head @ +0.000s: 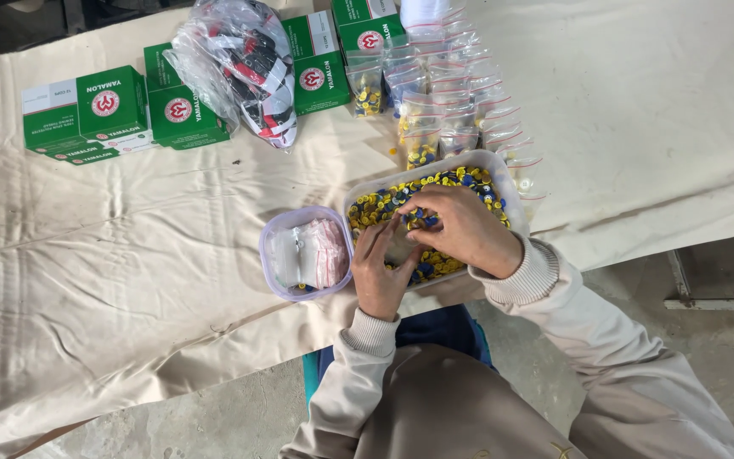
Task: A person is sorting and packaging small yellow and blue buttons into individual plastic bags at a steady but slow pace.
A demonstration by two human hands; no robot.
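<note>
Both hands sit in the tray (503, 174) of yellow & blue caps (380, 204), centre frame. Right hand (465, 228) curled, fingertips pinching caps; left hand (380, 272) half-open w/ a small clear bag (399, 246) against its fingers, can't tell how firm the grip is. Round tub (267, 246) of empty bags just left of it. Filled bags (460, 110) lined up top centre, green boxes (87, 110) upper left, big plastic sack (239, 64) between them, all on cream cloth (129, 280).

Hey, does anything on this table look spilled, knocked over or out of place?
Nothing stands out. The yellow and blue pieces stay inside the clear tub, and the filled bags lie in overlapping rows beside the stacked green boxes.
</note>
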